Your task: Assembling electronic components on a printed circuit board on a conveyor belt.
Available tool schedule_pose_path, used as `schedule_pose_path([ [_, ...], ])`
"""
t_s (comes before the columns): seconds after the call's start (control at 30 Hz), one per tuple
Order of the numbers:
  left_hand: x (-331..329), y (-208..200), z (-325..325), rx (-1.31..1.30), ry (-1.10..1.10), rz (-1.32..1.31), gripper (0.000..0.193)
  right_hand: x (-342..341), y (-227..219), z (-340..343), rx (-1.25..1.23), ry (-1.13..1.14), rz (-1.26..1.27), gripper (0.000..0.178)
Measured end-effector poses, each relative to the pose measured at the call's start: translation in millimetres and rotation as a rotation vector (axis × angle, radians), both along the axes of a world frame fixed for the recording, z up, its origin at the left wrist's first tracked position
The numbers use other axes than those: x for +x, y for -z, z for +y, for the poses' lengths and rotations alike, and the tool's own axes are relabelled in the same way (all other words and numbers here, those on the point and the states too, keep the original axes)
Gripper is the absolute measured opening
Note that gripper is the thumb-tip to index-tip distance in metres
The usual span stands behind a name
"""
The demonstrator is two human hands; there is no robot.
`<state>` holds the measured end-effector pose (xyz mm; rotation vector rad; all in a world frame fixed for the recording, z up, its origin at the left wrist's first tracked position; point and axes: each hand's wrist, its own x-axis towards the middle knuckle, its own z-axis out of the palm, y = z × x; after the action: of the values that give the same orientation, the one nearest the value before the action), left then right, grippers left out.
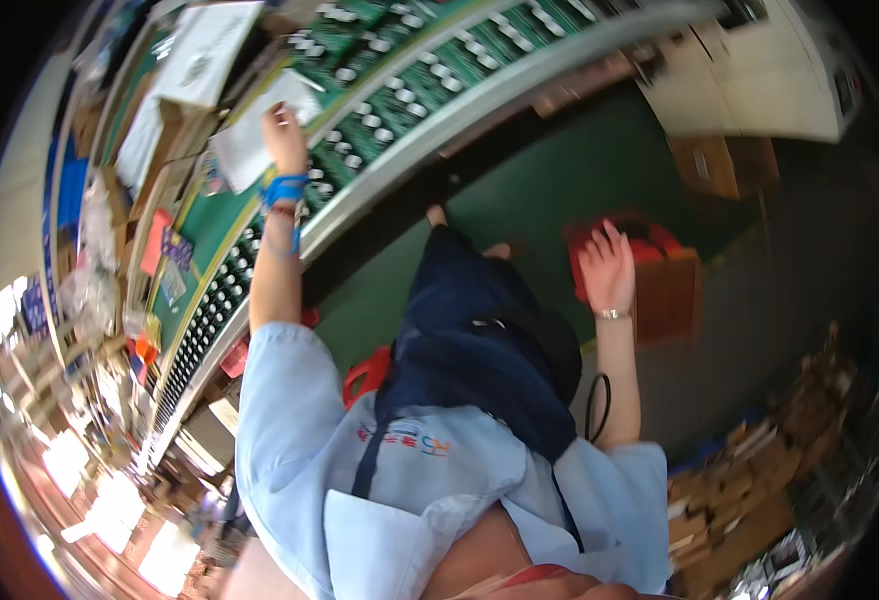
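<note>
My left hand (285, 138) reaches over the workbench with a blue band at its wrist. Its fingers are closed in a pinch, and a small pale bit shows at the fingertips, too small to name. Beneath and beside it lies a white paper sheet (243, 152). Along the bench edge nearby runs a long row of green circuit boards (400, 97) carrying black and white cylindrical parts. My right hand (610, 270) hangs away from the bench with its fingers apart and nothing in it. Behind it, lower down, is a red stool (650, 238).
A metal rail (400, 150) edges the bench. Next to the red stool stands a reddish-brown box (668, 300). A cardboard box (705, 166) sits below a pale cabinet (760, 75). Stacked cartons (740, 480) lie at the lower right. Plastic bags (90, 295) clutter the left side.
</note>
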<state>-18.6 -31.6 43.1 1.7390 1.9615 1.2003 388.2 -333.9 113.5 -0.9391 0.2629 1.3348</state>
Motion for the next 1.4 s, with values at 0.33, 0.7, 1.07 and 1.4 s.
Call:
schedule_pose_path([
  [0.33,141.2,-23.6,-208.8,-0.755,0.617,-0.301,0.013,-30.1,61.7,-56.8,-0.008,-0.707,-1.058,0.022],
  [0.7,108.6,330.9,-244.0,-0.926,0.862,0.316,0.012,-162.5,130.7,-190.3,-0.21,-1.242,-0.585,0.027],
  [1.07,114.6,595.2,-160.1,-1.021,0.529,0.578,0.011,-179.3,173.1,-200.5,-0.553,-1.208,-0.219,0.031],
  [1.4,121.4,679.5,-137.4,-0.713,0.495,0.578,0.029,-182.0,198.6,-213.7,-0.682,-1.073,-0.059,0.031],
])
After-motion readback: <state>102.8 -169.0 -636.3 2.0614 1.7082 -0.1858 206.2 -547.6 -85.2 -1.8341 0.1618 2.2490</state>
